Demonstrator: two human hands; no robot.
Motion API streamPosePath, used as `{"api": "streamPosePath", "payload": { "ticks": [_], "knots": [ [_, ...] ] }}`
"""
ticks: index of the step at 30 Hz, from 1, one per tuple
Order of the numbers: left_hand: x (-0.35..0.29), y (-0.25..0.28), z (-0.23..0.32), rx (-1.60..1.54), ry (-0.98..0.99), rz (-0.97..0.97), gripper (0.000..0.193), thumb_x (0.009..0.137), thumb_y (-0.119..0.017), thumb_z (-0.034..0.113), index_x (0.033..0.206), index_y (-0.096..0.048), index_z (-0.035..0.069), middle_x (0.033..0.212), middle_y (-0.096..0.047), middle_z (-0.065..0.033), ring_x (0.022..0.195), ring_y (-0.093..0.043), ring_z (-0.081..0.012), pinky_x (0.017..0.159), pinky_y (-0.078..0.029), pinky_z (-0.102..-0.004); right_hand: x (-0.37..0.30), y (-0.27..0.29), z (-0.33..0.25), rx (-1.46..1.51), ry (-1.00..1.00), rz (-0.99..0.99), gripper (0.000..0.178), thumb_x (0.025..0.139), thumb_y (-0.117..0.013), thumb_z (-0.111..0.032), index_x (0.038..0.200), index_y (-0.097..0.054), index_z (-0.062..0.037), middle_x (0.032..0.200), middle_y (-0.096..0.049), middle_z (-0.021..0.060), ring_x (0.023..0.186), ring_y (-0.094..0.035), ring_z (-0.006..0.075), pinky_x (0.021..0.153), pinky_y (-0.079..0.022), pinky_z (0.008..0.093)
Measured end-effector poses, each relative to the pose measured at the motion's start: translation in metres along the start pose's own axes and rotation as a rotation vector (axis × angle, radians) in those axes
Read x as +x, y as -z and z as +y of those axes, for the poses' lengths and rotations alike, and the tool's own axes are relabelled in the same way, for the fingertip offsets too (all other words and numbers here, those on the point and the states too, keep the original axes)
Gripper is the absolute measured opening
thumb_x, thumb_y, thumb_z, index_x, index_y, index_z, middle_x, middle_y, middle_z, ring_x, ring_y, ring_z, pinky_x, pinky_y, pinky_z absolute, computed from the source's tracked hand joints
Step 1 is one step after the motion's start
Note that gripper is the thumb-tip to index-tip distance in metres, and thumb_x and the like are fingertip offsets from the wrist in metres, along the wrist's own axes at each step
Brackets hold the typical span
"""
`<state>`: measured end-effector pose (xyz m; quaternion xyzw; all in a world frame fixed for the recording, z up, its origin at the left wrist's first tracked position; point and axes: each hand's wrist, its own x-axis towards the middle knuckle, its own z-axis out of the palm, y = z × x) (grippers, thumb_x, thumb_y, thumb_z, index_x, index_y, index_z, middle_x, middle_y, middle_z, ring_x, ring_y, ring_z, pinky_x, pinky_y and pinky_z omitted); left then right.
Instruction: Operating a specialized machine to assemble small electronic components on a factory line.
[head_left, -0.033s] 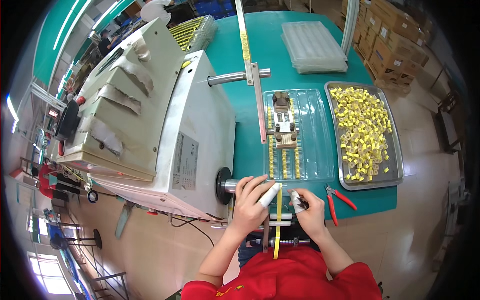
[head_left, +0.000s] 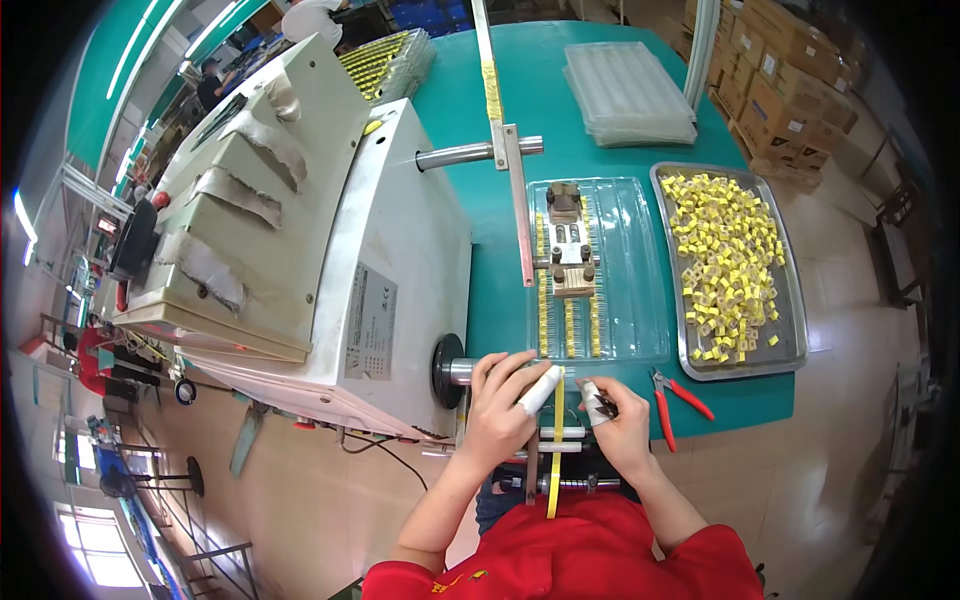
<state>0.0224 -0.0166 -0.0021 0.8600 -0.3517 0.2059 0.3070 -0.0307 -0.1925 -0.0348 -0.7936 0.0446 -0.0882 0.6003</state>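
Left hand [head_left: 500, 408] and right hand [head_left: 618, 420] — fingers curled, pinching the yellow strip [head_left: 556, 440] — beside red pliers [head_left: 672, 396].

Big machine [head_left: 300, 230] sits on the table's [head_left: 470, 100] left half; a clear tray [head_left: 630, 290] lies just right of it w/ a small fixture [head_left: 568, 255] on it, & a metal tray [head_left: 790, 330] of small parts [head_left: 725, 260] sits right of that. Stack of clear trays [head_left: 625, 90] lies behind, cutters [head_left: 675, 400] at the near edge. Both hands, left [head_left: 500, 405] & right [head_left: 620, 425], flank a tape strip [head_left: 556, 440] in front of the clear tray, cartons [head_left: 790, 90] far right
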Motion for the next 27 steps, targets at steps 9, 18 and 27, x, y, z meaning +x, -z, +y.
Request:
{"api": "streamPosePath", "payload": {
  "ticks": [9, 18, 27],
  "knots": [
    [0.005, 0.001, -0.005, 0.057, -0.108, -0.024, 0.051, 0.058, -0.061, -0.006, 0.107, -0.068, 0.006, 0.106, -0.066, -0.0061, 0.102, -0.061, -0.0278, 0.088, -0.04, -0.044, 0.003, 0.002, -0.008, -0.082, 0.107, 0.008, 0.012, 0.081, -0.068, 0.002, 0.093, -0.066, 0.0021, 0.08, -0.067, 0.0125, 0.07, -0.067, 0.016, 0.063, -0.051, 0.027],
    [-0.013, -0.004, 0.005, 0.014, 0.139, 0.046, 0.042, 0.077, -0.061, -0.005, 0.118, -0.059, 0.005, 0.12, -0.057, -0.0105, 0.121, -0.052, -0.0308, 0.101, -0.031, -0.043, 0.002, 0.004, -0.004, -0.261, 0.195, -0.134, 0.019, 0.068, -0.064, 0.0, 0.086, -0.066, -0.0047, 0.08, -0.067, 0.0119, 0.069, -0.066, 0.0309, 0.062, -0.051, 0.039],
    [-0.022, -0.002, 0.009, 0.082, 0.159, 0.154, 0.044, 0.081, -0.063, -0.003, 0.123, -0.053, 0.005, 0.122, -0.057, -0.009, 0.127, -0.048, -0.0307, 0.102, -0.03, -0.0411, 0.005, 0.007, -0.014, -0.247, 0.054, -0.176, 0.011, 0.075, -0.066, -0.003, 0.085, -0.067, -0.0032, 0.078, -0.067, 0.0139, 0.07, -0.066, 0.0332, 0.062, -0.051, 0.0391]
  ]
}}
